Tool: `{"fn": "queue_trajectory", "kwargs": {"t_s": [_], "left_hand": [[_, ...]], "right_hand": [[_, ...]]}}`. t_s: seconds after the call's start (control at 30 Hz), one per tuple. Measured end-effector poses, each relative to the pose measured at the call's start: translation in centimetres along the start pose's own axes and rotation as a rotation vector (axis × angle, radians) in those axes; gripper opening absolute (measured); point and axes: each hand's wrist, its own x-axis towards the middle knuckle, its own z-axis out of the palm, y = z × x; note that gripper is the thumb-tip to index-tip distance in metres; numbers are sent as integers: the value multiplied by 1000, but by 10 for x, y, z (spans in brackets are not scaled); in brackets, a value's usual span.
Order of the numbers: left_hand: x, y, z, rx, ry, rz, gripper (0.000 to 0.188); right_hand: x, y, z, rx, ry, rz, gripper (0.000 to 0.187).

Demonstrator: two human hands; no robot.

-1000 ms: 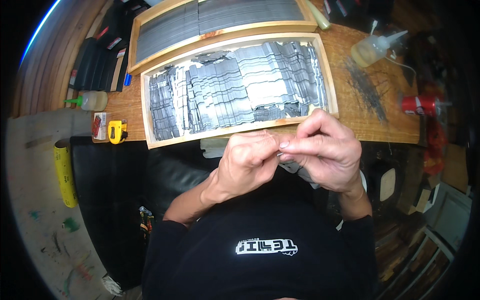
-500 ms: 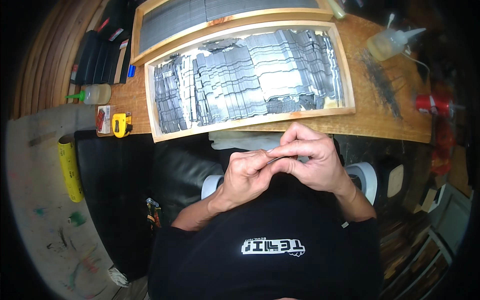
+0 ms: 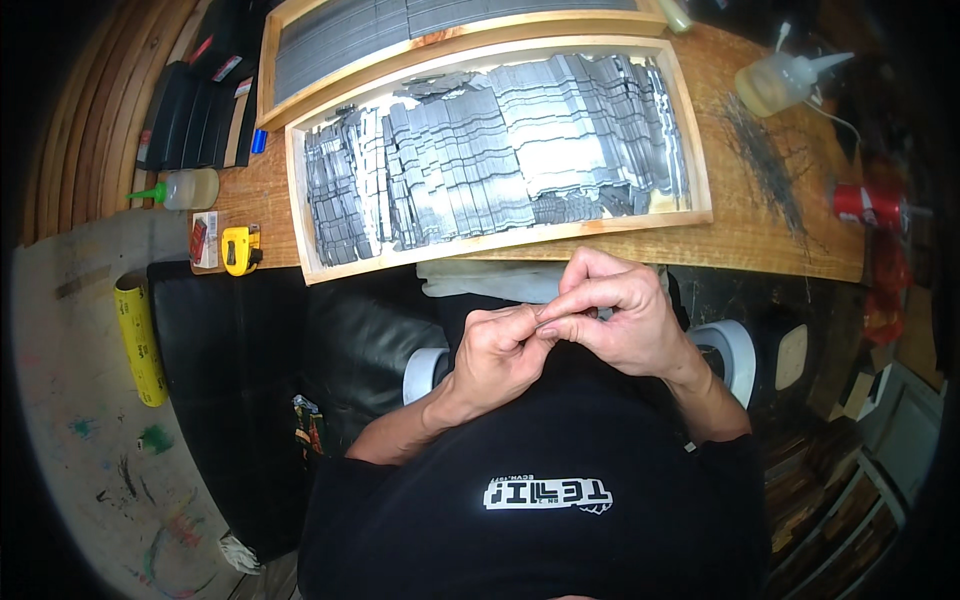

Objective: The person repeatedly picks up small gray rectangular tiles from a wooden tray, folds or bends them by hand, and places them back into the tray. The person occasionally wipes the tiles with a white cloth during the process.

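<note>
My left hand (image 3: 497,352) and my right hand (image 3: 622,318) meet in front of my chest, just off the table's near edge. Both are closed in a pinch on a small, thin dark strip (image 3: 545,323), mostly hidden by the fingers. Beyond them on the table lies a shallow wooden tray (image 3: 520,238). Rows of thin grey strips (image 3: 460,160) fill it, with some loose pieces along the sides.
Behind stands a second wooden frame (image 3: 430,44) holding grey strips. On the wooden table (image 3: 790,250) are a yellow tape measure (image 3: 240,250), a small box (image 3: 205,240), a green-tipped bottle (image 3: 190,189), a clear squeeze bottle (image 3: 775,85) and dark scraps (image 3: 765,165). A red can (image 3: 868,206) is at right.
The fingers have drawn slightly closer together, so less of the strip shows between them. The hands stay at nearly the same place.
</note>
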Motion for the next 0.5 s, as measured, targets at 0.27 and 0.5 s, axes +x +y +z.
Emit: {"fn": "queue_trajectory", "kwargs": {"t_s": [0.27, 0.5], "left_hand": [[2, 2, 2, -16, 26, 7, 14], [5, 5, -2, 5, -3, 31, 15]], "right_hand": [[-2, 3, 5, -48, 56, -72, 17], [-4, 3, 9, -120, 103, -141, 16]]}}
